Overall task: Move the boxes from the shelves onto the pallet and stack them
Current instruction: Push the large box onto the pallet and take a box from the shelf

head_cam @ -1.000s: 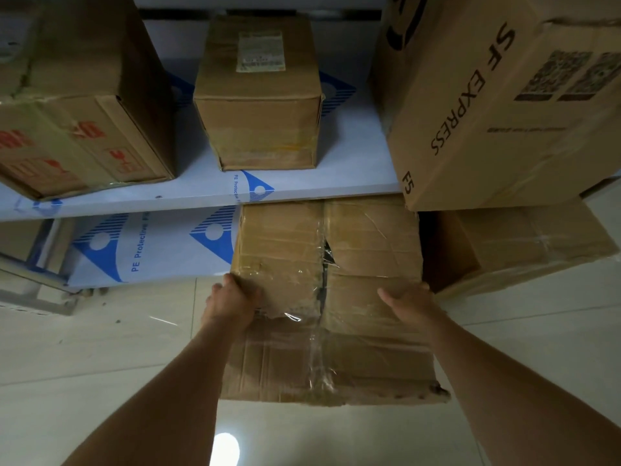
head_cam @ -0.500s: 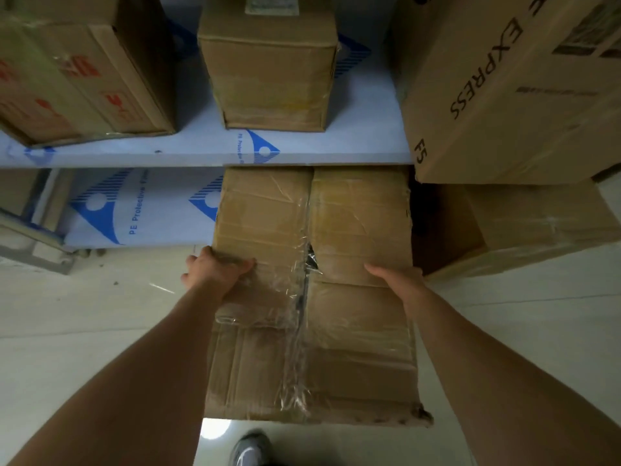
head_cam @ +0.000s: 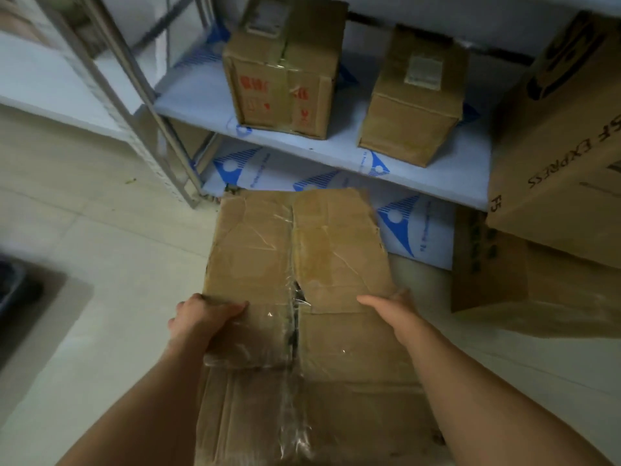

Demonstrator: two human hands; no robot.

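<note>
The worn, tape-wrapped brown cardboard box (head_cam: 302, 297) sat between both hands, clear of the blue-lined metal shelf (head_cam: 437, 176) at twelve o'clock. The left hand (head_cam: 201, 319) gripped its nine o'clock edge, thumb over the top; the right hand (head_cam: 391, 307) pressed flat at three o'clock, fingers straight. Four other cardboard boxes were visible. Both forearms reached forward.
</note>
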